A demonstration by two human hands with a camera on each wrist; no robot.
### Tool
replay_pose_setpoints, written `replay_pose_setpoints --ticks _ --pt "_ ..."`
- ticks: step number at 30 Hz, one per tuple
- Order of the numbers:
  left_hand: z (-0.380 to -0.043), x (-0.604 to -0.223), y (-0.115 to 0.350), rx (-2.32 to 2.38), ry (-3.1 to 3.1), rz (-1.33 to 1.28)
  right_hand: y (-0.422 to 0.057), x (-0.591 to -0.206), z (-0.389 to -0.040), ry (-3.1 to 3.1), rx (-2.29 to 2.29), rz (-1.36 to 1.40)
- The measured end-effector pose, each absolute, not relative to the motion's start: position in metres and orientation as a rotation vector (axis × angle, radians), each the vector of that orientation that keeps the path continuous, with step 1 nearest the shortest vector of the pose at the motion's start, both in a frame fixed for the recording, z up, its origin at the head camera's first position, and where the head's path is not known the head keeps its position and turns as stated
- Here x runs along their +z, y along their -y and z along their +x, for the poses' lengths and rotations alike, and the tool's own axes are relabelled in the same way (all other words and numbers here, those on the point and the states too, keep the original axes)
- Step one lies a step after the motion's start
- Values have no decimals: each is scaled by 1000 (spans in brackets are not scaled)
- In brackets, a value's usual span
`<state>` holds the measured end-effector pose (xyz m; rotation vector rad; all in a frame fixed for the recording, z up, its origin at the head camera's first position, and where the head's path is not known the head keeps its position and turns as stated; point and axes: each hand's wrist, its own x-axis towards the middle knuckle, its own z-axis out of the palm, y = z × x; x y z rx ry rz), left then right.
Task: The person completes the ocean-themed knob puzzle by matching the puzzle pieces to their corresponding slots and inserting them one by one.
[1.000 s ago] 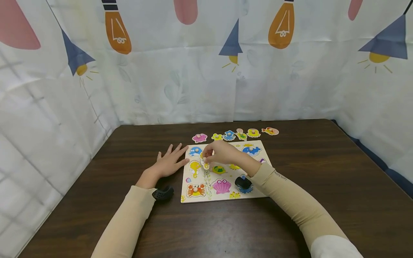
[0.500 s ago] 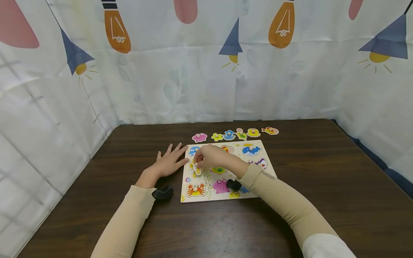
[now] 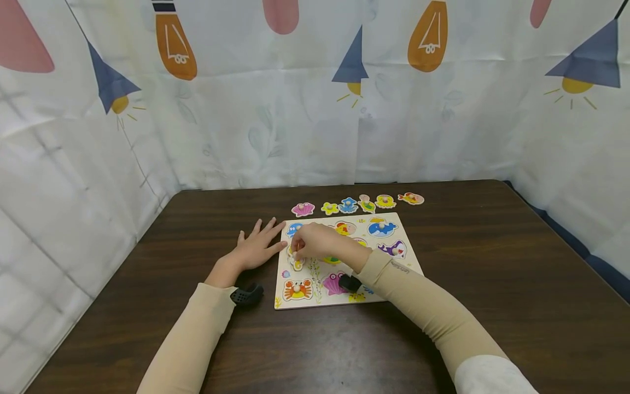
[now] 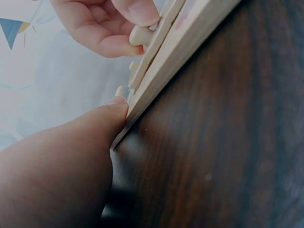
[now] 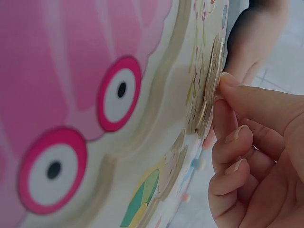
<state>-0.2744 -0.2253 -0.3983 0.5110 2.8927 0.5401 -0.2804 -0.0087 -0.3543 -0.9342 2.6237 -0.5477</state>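
My right hand (image 3: 317,241) pinches the small knob of a yellow seahorse puzzle piece (image 3: 296,264) over the seahorse slot at the left side of a wooden peg puzzle board (image 3: 305,305). From the right wrist view, the edge of the piece (image 5: 211,90) stands slightly proud of the board. My left hand (image 3: 253,249) lies spread on the table, fingertips at the board's left edge. Its thumb (image 4: 111,116) touches that edge in the left wrist view. Crab (image 3: 297,289), whale (image 3: 381,227) and purple fish (image 3: 392,249) pieces with knobs sit in the board.
Behind the board, loose knobbed pieces lie in a row: a pink shell (image 3: 302,209), a yellow star (image 3: 330,208), a blue octopus (image 3: 348,205) and several others, ending at a red-and-yellow fish (image 3: 410,198). The dark wooden table (image 3: 492,262) meets a printed curtain (image 3: 315,131) at the back.
My right hand has moved left across the board with the seahorse piece, from the middle to the slot at the left, and come down on it. The left hand has stayed still.
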Motion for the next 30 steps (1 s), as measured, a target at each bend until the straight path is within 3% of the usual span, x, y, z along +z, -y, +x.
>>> replay_pose_setpoints --ticks 30 --pt "-274 -397 224 541 -2885 498 11 -357 -283 -2613 -561 -912"
